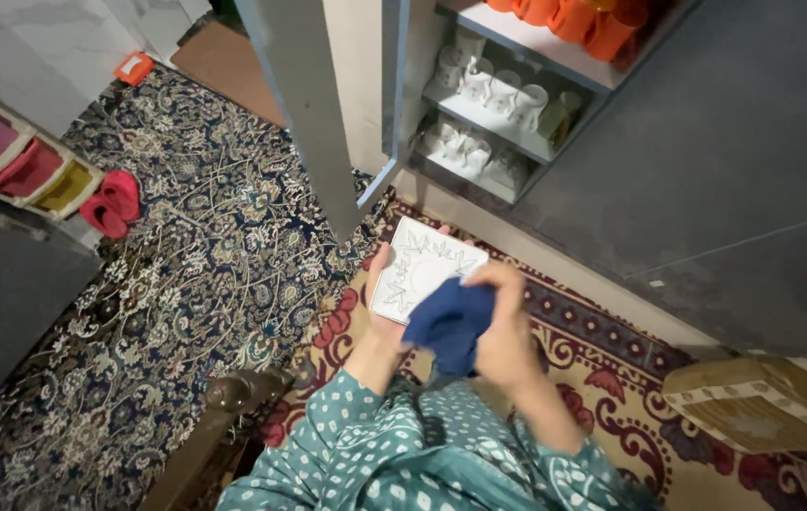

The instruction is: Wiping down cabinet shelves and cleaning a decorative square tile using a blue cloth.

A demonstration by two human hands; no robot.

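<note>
Under right fingers, blue cloth (bunched), on plate

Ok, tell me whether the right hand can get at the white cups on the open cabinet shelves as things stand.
Probably yes, once freed: the right hand grips a blue cloth against the square plate, but the cabinet door stands open and nothing blocks the white cups.

Square white plate with a leafy patterned border, tilted just below the open cupboard door; dark blue cloth pressed on its lower corner.
</note>
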